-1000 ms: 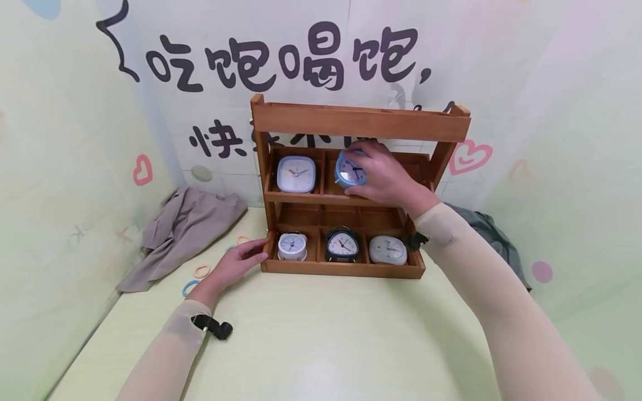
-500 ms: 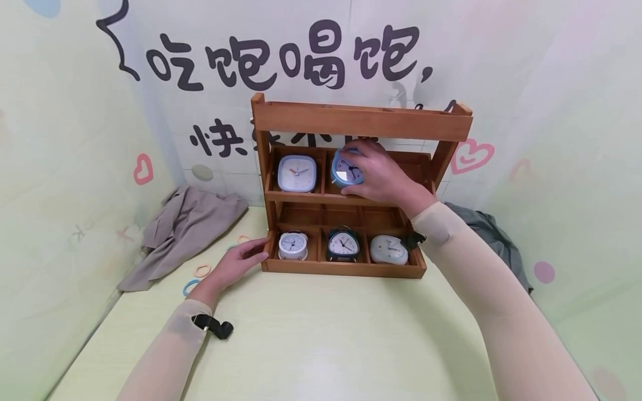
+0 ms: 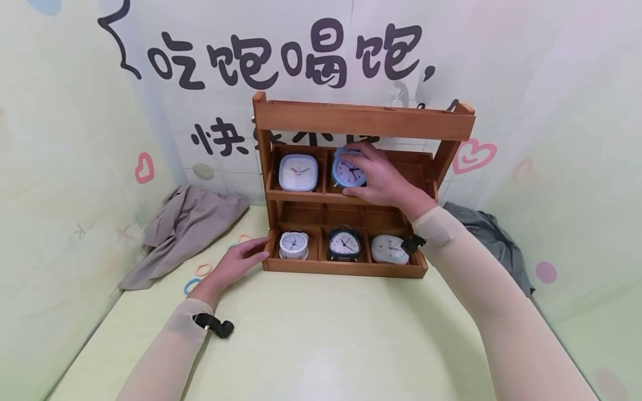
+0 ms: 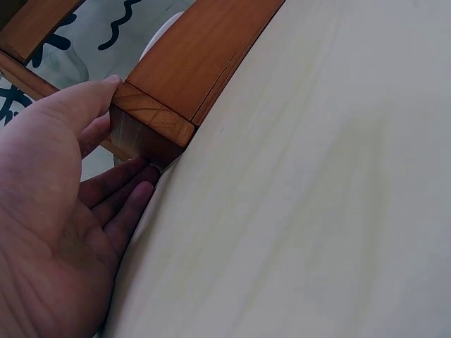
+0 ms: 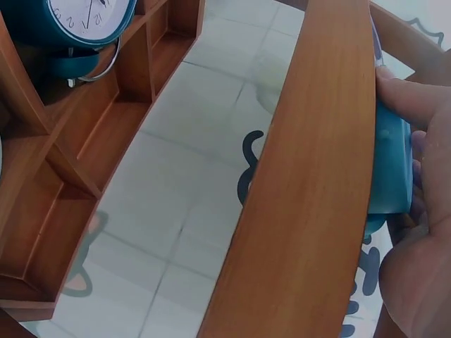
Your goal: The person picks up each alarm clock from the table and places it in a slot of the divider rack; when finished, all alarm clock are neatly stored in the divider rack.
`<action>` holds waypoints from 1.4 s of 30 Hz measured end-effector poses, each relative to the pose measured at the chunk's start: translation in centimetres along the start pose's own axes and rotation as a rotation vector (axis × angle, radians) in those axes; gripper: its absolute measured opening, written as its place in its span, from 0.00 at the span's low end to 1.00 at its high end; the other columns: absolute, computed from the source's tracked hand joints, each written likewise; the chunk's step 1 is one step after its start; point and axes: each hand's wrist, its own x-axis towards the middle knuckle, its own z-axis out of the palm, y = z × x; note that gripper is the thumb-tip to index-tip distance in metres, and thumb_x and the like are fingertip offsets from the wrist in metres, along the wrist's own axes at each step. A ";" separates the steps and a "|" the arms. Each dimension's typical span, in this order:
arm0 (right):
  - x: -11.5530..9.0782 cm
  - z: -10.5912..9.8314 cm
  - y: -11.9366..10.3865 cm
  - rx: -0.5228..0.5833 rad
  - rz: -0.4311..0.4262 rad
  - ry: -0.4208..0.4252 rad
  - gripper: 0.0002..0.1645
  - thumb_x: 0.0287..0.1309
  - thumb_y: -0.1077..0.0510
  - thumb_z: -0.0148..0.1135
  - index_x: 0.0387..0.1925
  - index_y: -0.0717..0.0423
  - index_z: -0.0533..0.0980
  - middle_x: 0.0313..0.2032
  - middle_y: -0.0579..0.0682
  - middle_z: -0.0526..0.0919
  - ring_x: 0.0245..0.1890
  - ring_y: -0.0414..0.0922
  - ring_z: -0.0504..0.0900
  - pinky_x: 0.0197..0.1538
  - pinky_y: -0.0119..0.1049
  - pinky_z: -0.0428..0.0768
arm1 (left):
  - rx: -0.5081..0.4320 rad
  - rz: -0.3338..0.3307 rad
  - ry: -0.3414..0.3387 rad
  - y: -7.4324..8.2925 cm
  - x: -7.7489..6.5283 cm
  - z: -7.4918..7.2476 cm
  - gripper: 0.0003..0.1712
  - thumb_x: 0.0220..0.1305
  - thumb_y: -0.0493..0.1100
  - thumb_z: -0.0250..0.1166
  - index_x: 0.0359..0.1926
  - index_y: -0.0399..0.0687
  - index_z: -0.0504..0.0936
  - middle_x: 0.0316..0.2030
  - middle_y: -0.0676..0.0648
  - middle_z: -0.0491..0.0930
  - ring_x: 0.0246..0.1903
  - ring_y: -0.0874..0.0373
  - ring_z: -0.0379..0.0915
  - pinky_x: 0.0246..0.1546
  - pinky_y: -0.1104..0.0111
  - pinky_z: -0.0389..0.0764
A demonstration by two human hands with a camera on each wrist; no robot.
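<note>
A round light-blue alarm clock (image 3: 350,170) stands in the upper tier's middle compartment. My right hand (image 3: 378,175) grips it from the right, fingers over the top and thumb low at the front; in the right wrist view its teal casing (image 5: 390,165) shows behind a wooden rail. My left hand (image 3: 238,264) touches the lower left end of the brown wooden shelf (image 3: 346,269), thumb and fingertips against the end panel (image 4: 148,130). A square pale-blue clock (image 3: 298,172) sits in the upper left compartment.
Below stand a white twin-bell clock (image 3: 293,245), a dark triangular-faced clock (image 3: 344,245) and an oval pale clock (image 3: 389,249). Grey-brown cloth (image 3: 188,228) lies left, dark cloth (image 3: 486,239) right. Small rings (image 3: 203,270) lie near the left hand.
My right hand has shifted the blue clock slightly left and settled it more upright in the middle compartment. The left hand stays at the shelf's corner.
</note>
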 end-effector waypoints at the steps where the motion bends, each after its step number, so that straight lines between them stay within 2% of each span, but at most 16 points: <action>1: -0.1 0.1 0.0 0.012 0.003 -0.001 0.48 0.62 0.50 0.86 0.79 0.53 0.75 0.80 0.56 0.64 0.77 0.58 0.64 0.79 0.60 0.67 | 0.002 0.002 0.000 0.0 0.0 0.0 0.34 0.79 0.58 0.71 0.79 0.56 0.79 0.75 0.44 0.78 0.74 0.44 0.72 0.73 0.45 0.72; 10: -0.8 0.6 0.2 0.028 -0.011 -0.035 0.41 0.71 0.53 0.76 0.80 0.53 0.72 0.85 0.58 0.59 0.83 0.61 0.58 0.84 0.64 0.54 | -0.003 0.008 0.000 -0.1 0.1 0.0 0.34 0.79 0.58 0.71 0.79 0.55 0.79 0.76 0.45 0.78 0.74 0.44 0.73 0.73 0.45 0.72; 19: -1.4 0.7 0.0 0.023 0.011 -0.036 0.39 0.74 0.51 0.73 0.80 0.52 0.72 0.83 0.57 0.63 0.81 0.61 0.63 0.83 0.63 0.59 | 0.006 0.000 0.004 0.2 0.1 0.0 0.33 0.80 0.58 0.71 0.79 0.55 0.79 0.75 0.44 0.78 0.74 0.44 0.73 0.73 0.46 0.72; 22: -2.0 0.6 -0.1 -0.050 0.001 -0.009 0.43 0.74 0.47 0.74 0.82 0.54 0.70 0.84 0.57 0.64 0.83 0.60 0.61 0.85 0.61 0.53 | 0.009 -0.007 0.002 0.3 0.0 0.1 0.34 0.80 0.58 0.71 0.79 0.56 0.79 0.75 0.44 0.78 0.74 0.43 0.72 0.74 0.45 0.72; 26: -3.5 0.4 0.2 -0.120 -0.024 0.088 0.46 0.71 0.45 0.76 0.81 0.59 0.70 0.83 0.58 0.65 0.84 0.58 0.59 0.86 0.58 0.49 | 0.013 -0.008 0.001 0.3 0.0 0.2 0.34 0.79 0.58 0.71 0.79 0.56 0.79 0.75 0.43 0.79 0.74 0.43 0.72 0.74 0.45 0.71; 31: -7.1 -0.2 1.0 -0.112 -0.055 0.219 0.47 0.66 0.49 0.80 0.79 0.62 0.72 0.83 0.61 0.66 0.83 0.61 0.61 0.84 0.60 0.56 | 0.016 -0.005 0.004 0.4 -0.1 0.2 0.33 0.80 0.57 0.71 0.79 0.55 0.79 0.75 0.44 0.79 0.74 0.43 0.73 0.73 0.45 0.72; 36: -12.6 -1.0 1.6 -0.122 0.001 0.298 0.46 0.64 0.52 0.81 0.78 0.60 0.73 0.82 0.63 0.66 0.83 0.63 0.61 0.83 0.63 0.61 | 0.019 -0.007 0.001 0.3 -0.2 0.3 0.33 0.80 0.57 0.70 0.79 0.55 0.79 0.76 0.45 0.77 0.73 0.43 0.73 0.73 0.45 0.72; 38: -15.1 -1.1 2.1 -0.118 0.025 0.325 0.44 0.66 0.50 0.79 0.78 0.60 0.74 0.82 0.63 0.67 0.83 0.63 0.61 0.82 0.64 0.62 | 0.026 -0.005 0.000 0.2 -0.1 0.3 0.33 0.80 0.58 0.70 0.80 0.55 0.78 0.76 0.45 0.77 0.74 0.43 0.73 0.73 0.44 0.72; 42: -19.9 -1.1 3.2 -0.111 0.045 0.381 0.43 0.77 0.35 0.67 0.75 0.63 0.75 0.79 0.66 0.69 0.81 0.66 0.63 0.82 0.63 0.62 | 0.043 -0.003 0.005 -0.1 -0.1 0.2 0.34 0.80 0.59 0.69 0.80 0.56 0.79 0.76 0.44 0.77 0.75 0.42 0.72 0.74 0.44 0.71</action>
